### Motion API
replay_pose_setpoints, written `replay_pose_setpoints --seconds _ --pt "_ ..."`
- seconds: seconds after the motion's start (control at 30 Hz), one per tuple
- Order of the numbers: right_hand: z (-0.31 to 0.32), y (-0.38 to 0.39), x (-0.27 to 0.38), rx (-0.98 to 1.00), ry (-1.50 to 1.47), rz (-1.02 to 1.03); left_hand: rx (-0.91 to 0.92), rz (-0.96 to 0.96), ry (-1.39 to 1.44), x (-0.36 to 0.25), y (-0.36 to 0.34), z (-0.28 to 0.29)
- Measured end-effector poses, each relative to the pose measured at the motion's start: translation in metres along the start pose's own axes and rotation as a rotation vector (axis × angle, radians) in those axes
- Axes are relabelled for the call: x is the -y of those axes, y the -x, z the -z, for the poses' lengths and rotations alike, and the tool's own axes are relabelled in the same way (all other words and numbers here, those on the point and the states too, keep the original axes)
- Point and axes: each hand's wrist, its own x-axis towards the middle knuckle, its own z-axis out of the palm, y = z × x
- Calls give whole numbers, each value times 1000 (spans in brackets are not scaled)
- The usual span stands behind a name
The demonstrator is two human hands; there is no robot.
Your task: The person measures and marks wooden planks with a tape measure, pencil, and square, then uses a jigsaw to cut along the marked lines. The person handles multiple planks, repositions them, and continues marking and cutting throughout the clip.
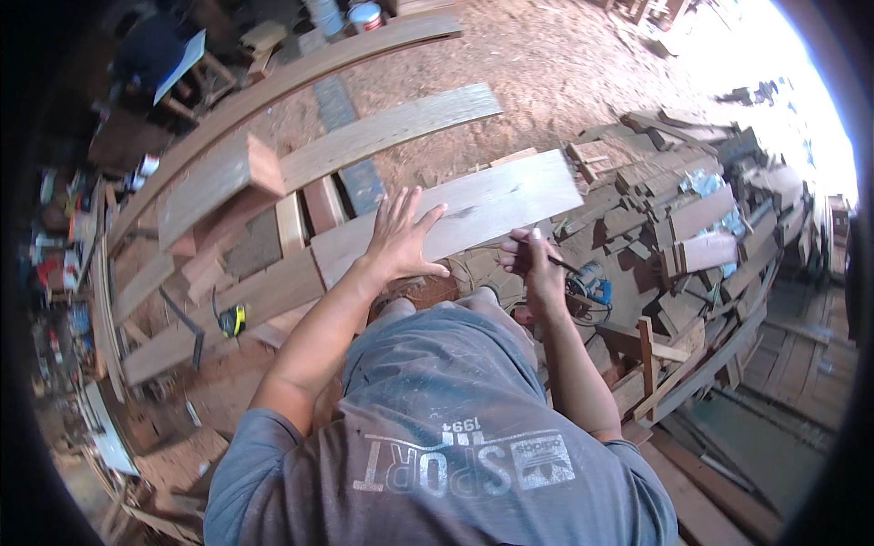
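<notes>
A pale wooden board [505,191] lies across in front of me, with my left hand [399,237] on it, fingers spread and thumb by its near edge. Close to the board's near edge on the right, my right hand [530,264] grips a thin dark stick [571,268], perhaps a pencil. A blue power tool [596,289] lies below that hand. To the left, a black metal square [198,345] and a yellow-black tape measure [232,319] rest on more boards [155,359]. A short board assembly [209,191] stands behind them.
Long planks [410,118] run across beyond, above sawdust-covered ground [574,64]. A large pile of offcuts [701,218] fills the right. Cans [364,16] stand at the back. A dark shape [146,50] at upper left, possibly a person, is unclear beside a light board [180,64].
</notes>
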Motion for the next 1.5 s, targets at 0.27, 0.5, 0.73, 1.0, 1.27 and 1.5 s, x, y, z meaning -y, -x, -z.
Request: replay_pose_setpoints --seconds 0.27,0.5,0.73,1.0,1.27,1.5 --pt "-2 16 -60 70 84 -165 -178 -93 143 10 -7 -23" --pt "23 27 -85 144 147 -22 -132 -103 160 14 -15 -24" --pt "12 5 -43 24 111 90 -138 -67 41 21 1 -25" --pt "-53 -32 -19 109 470 334 -250 153 70 31 32 -32" --pt "-69 -67 -55 113 478 431 -193 148 94 26 31 -24" --pt "-73 -7 -39 36 443 291 -111 82 45 36 34 -23"
